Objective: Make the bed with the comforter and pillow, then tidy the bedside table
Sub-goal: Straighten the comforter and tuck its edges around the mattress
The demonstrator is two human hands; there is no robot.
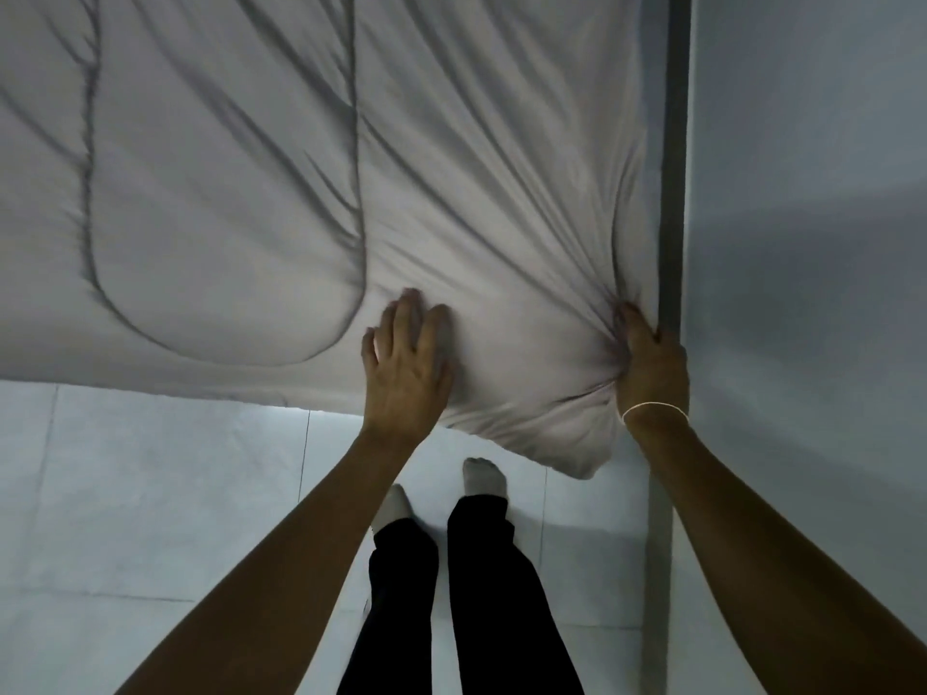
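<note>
- white comforter (251, 168) spread across the bed, near edge overhanging pale floor tiles (150, 494), corner drooping beside the wall.
- left hand (409, 363) laid flat on comforter near the edge, fingers straight and spread.
- right hand (649, 363) gripping a bunched fold at the comforter corner, creases radiating from it.
- grey wall (802, 193) and grey vertical strip (674, 143) at right.
- socked feet (484, 476) on floor tiles.

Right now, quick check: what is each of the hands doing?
Left hand: open, fingers spread flat, pressing on the comforter.
Right hand: closed, gripping a bunched fold of the comforter near its corner.
</note>
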